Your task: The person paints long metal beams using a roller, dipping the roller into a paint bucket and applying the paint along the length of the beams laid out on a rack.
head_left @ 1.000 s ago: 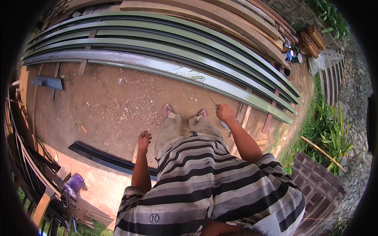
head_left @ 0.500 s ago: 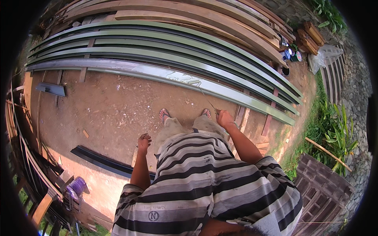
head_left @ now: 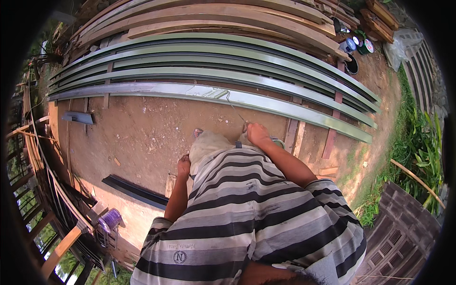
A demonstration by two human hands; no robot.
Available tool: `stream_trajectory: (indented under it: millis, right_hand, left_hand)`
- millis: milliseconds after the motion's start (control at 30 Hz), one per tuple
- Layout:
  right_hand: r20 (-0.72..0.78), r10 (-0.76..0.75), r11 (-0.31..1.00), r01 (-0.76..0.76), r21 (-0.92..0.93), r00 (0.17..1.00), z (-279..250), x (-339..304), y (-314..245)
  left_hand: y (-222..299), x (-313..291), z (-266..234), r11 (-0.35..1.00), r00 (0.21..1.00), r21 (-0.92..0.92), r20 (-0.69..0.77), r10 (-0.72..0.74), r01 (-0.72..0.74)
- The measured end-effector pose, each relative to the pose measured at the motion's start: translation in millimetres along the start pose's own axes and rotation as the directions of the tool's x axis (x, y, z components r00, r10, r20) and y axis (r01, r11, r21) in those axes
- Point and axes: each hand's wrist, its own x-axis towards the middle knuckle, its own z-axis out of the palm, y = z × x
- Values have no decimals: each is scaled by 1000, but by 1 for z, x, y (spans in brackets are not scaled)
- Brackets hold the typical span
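My right hand (head_left: 257, 133) is closed round the handle of a paint roller (head_left: 235, 110) with a thin bent wire frame. Its small head rests on the nearest long metal beam (head_left: 175, 89), whose upper face is part dull grey, part glossy pale green. Wet-looking streaks show beside the head. My left hand (head_left: 184, 165) hangs by my left trouser leg, fingers curled in, with nothing visible in it. Behind my right forearm the rim of a round container (head_left: 278, 142) peeks out, mostly hidden.
More green metal beams (head_left: 209, 61) lie parallel beyond, across wooden supports (head_left: 334, 114). Timber planks (head_left: 228, 14) are stacked farther off, with paint cans (head_left: 365, 46) at their right end. A dark metal channel (head_left: 135, 191) lies on the ground at left, near a purple spool (head_left: 110, 220).
The roller head has moved left along the nearest beam, with my right hand drawn along. My left hand has come in against my trouser leg. The whole view has shifted slightly.
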Motion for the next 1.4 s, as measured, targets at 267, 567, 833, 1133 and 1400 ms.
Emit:
stream_trajectory:
  millis: [267,567,833,1133,1400]
  right_hand:
    - [-9,19,999,-19,-35,1000,6,-14,66]
    - [101,179,984,-180,9,979,53,-65,136]
    - [61,138,989,-134,-62,989,117,-54,137]
    - [41,13,997,-10,-79,999,155,83,7]
    - [37,-25,990,30,-136,999,220,148,-91]
  left_hand:
    - [88,-19,26,987,988,51,38,-153,151]
    - [62,8,77,675,982,735,76,-173,63]
    - [-36,54,129,285,843,949,42,-536,133]
    - [-78,93,25,422,903,897,68,-423,130]
    - [-101,84,15,536,889,807,32,-458,247]
